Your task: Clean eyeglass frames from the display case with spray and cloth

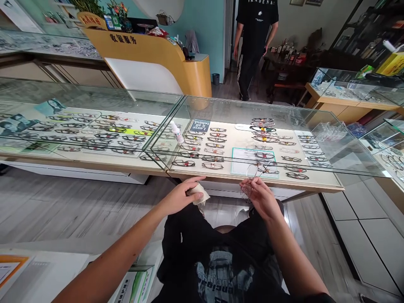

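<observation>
Between the thumb and fingers of my left hand (183, 194) is a crumpled cream cloth (200, 194), held over my lap just in front of the display case. My right hand (259, 195) pinches a thin-framed pair of eyeglasses (246, 187) by the case's front edge; its lenses are hard to make out against the glass. The hands are apart, and the cloth does not touch the eyeglasses. On the case's glass top stands a small white spray bottle (177, 133), ahead of my left hand.
The glass display case (217, 176) runs across in front of me with several rows of eyeglasses inside. Beyond it are a yellow counter (158, 48) and a standing person in black (257, 42). Papers and booklets (135, 286) lie at lower left.
</observation>
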Demonstrator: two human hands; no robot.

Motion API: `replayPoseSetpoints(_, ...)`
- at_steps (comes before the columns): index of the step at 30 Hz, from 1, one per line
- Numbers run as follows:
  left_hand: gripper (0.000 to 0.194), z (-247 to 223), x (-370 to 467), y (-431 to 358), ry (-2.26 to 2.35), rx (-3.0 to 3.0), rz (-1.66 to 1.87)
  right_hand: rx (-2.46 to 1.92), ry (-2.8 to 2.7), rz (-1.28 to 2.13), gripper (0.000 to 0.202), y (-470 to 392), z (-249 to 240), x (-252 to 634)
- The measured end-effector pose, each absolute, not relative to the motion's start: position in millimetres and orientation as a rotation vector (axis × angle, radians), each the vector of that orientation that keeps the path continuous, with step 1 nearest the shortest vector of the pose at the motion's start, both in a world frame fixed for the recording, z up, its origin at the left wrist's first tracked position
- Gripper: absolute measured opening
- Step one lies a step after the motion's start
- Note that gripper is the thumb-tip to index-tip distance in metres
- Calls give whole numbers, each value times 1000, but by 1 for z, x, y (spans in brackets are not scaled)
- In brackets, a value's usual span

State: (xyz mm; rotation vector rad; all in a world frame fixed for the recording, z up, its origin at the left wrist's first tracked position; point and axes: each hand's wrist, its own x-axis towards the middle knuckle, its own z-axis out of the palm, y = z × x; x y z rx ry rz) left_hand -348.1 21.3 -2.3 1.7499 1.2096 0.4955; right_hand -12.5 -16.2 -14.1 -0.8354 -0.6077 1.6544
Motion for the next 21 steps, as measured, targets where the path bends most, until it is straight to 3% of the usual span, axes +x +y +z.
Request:
replayPoseSetpoints(5,55,13,-335,16,1104,1501,782,-833,-608,1687,30,-15,-11,-15)
replayPoseSetpoints(13,45,18,-297,18,983,1298,1079,-796,-621,1729,28,-14,-5,-19)
replayPoseSetpoints(21,48,25,-278,27,1020,1403,968,-818,-696,1765,27,-18,5,-23)
